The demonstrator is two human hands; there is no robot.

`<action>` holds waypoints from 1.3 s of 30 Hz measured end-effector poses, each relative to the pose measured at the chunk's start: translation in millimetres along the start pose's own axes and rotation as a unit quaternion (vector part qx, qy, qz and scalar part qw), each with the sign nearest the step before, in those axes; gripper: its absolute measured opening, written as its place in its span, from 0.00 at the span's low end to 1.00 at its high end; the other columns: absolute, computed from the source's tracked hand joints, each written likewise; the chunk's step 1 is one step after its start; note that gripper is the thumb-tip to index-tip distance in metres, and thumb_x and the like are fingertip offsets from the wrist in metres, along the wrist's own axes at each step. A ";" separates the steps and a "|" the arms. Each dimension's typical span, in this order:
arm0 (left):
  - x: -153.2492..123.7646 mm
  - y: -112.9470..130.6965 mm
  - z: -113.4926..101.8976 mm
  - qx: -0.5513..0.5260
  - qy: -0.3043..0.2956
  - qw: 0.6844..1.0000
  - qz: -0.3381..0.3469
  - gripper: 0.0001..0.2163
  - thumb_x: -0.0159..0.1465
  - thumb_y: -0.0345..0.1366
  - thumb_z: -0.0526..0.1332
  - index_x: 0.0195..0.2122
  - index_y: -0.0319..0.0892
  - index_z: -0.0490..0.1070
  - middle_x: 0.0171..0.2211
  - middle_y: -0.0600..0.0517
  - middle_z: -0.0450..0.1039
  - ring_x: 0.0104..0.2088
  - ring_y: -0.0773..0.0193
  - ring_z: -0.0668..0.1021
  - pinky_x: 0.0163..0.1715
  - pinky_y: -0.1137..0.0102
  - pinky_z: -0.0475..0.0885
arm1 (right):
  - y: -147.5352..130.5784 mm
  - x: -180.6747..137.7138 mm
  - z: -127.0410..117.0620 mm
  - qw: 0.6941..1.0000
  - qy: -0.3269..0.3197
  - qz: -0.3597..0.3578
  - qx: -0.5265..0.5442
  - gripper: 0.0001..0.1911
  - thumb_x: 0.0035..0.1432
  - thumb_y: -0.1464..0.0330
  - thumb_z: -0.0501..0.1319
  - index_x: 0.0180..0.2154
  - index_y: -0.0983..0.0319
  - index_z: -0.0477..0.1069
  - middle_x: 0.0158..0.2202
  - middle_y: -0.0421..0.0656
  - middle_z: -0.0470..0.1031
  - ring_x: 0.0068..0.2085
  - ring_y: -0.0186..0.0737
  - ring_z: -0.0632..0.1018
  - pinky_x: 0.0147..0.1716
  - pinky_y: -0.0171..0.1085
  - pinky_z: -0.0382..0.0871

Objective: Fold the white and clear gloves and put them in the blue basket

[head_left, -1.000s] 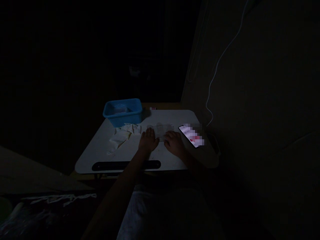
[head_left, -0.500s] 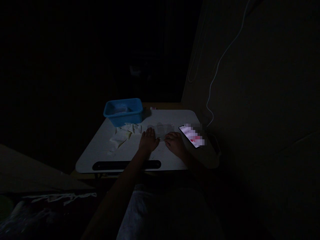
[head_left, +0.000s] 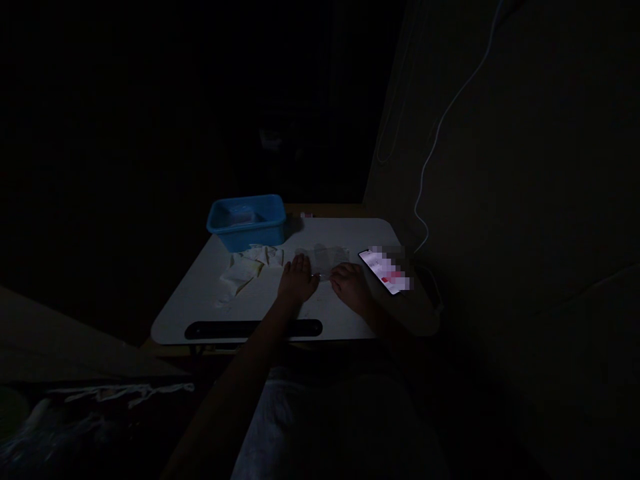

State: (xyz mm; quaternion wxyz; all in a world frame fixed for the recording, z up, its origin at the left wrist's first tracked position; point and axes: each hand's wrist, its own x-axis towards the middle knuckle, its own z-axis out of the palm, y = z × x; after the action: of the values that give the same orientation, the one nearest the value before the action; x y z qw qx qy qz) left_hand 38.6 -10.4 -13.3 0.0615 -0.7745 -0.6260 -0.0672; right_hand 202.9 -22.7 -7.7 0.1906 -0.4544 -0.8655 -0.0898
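Observation:
The scene is very dark. My left hand (head_left: 297, 281) lies flat with fingers stretched out on the small white lap table (head_left: 200, 300), touching the near left edge of a thin clear plastic bag (head_left: 327, 257). My right hand (head_left: 350, 287) rests with curled fingers on the bag's near right edge; whether it pinches the plastic is hard to see. A pile of pale folded pieces (head_left: 247, 267) lies just left of my left hand.
A blue plastic tub (head_left: 246, 222) stands at the table's far left. A lit phone (head_left: 385, 270) lies at the right edge. A white cable (head_left: 430, 153) hangs down the wall on the right. A dark slot (head_left: 253, 329) runs along the near edge.
Hardly anything differs; both hands stay on the plastic bag, and the view has shifted slightly.

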 end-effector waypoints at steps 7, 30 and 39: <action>-1.7 0.1 -1.3 -0.005 0.009 1.000 0.000 0.28 0.63 0.43 0.43 0.60 0.28 0.50 0.61 0.37 0.50 0.61 0.53 0.55 0.57 0.60 0.52 | -2.1 0.6 -3.5 1.000 -0.009 0.004 -0.001 0.10 0.58 0.71 0.52 0.34 0.61 0.72 0.39 0.44 0.74 0.45 0.41 0.67 0.45 0.41 0.55; -10.1 -7.5 -2.1 -0.107 0.177 0.962 0.180 0.12 0.60 0.31 0.52 0.40 0.37 0.72 0.45 0.43 0.73 0.48 0.57 0.72 0.49 0.61 0.64 | 5.5 -3.7 2.9 0.991 0.101 0.041 0.071 0.10 0.53 0.72 0.55 0.37 0.62 0.71 0.40 0.45 0.74 0.44 0.42 0.69 0.45 0.41 0.57; -12.7 -7.0 -1.0 -0.119 0.184 0.951 0.218 0.10 0.59 0.30 0.53 0.37 0.36 0.73 0.40 0.43 0.75 0.42 0.58 0.75 0.43 0.63 0.69 | -22.5 1.9 -5.3 1.000 0.008 0.023 -0.006 0.09 0.56 0.71 0.53 0.36 0.62 0.72 0.40 0.47 0.75 0.47 0.43 0.69 0.48 0.45 0.52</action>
State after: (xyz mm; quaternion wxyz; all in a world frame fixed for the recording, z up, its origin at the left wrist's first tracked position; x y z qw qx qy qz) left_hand 29.1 -21.3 -14.5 0.0959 -0.8679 -0.4075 -0.2673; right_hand 184.8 -35.9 -1.7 0.1971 -0.4744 -0.8528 -0.0945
